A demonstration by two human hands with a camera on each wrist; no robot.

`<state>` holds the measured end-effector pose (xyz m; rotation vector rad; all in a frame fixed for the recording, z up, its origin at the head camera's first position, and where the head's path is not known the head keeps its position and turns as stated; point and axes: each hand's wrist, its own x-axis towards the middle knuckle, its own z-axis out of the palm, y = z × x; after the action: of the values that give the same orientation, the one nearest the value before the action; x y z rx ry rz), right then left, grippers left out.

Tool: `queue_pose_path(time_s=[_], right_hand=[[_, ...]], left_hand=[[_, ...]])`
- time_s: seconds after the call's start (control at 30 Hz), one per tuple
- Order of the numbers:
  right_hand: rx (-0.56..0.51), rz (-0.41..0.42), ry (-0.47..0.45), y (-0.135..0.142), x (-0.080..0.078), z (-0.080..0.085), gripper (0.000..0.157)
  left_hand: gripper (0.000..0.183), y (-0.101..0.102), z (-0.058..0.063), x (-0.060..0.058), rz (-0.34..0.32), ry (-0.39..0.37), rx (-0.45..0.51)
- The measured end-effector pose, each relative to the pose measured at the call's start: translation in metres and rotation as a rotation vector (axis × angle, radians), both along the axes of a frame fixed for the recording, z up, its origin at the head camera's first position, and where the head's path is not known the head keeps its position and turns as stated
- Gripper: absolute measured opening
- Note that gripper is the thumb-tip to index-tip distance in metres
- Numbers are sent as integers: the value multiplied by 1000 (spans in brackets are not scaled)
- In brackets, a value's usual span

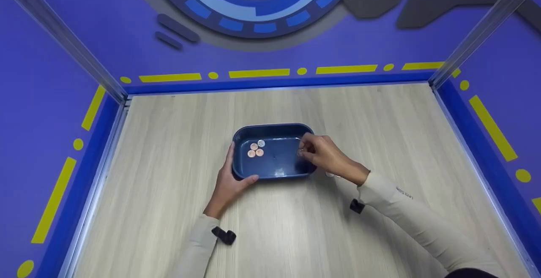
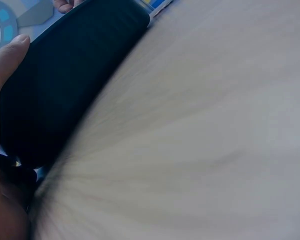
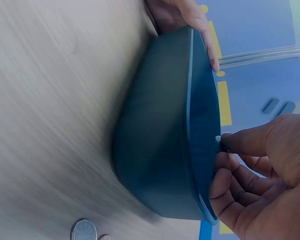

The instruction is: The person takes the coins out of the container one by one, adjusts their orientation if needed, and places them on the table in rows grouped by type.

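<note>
Fingers [image 3: 222, 186] of the right hand [image 1: 324, 153] are pinching a coin [image 3: 218, 139] over the right end of a blue tray [image 1: 274, 124]; the left hand [image 1: 230, 181] is gripping its near left corner; four coins [image 1: 252, 153] are lying inside; other coins [image 3: 84, 230] are lying outside, under the right wrist; the tabletop [image 1: 181, 113] is stretching towards purple walls [image 1: 101, 58].

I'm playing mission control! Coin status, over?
Left hand holds tray. Right hand pinches silver coin over it. Four coins inside. Nothing visibly blocking.

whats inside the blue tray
Three copper-coloured coins and one silvery coin lie inside, near the left end. The right hand, pinching another coin, hides part of the right end.
</note>
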<state>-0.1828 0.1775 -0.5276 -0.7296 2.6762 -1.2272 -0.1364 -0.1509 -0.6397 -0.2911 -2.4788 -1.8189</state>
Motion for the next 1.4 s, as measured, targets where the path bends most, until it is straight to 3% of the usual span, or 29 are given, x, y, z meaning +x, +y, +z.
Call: queue_pose_path(time_s=[0.83, 1.4], right_hand=[[-70, -112, -79, 40, 10, 2, 9], [-69, -181, -77, 66, 21, -9, 8]], left_hand=[[127, 0, 2, 1, 7, -14, -2], [127, 0, 0, 0, 6, -28, -5]])
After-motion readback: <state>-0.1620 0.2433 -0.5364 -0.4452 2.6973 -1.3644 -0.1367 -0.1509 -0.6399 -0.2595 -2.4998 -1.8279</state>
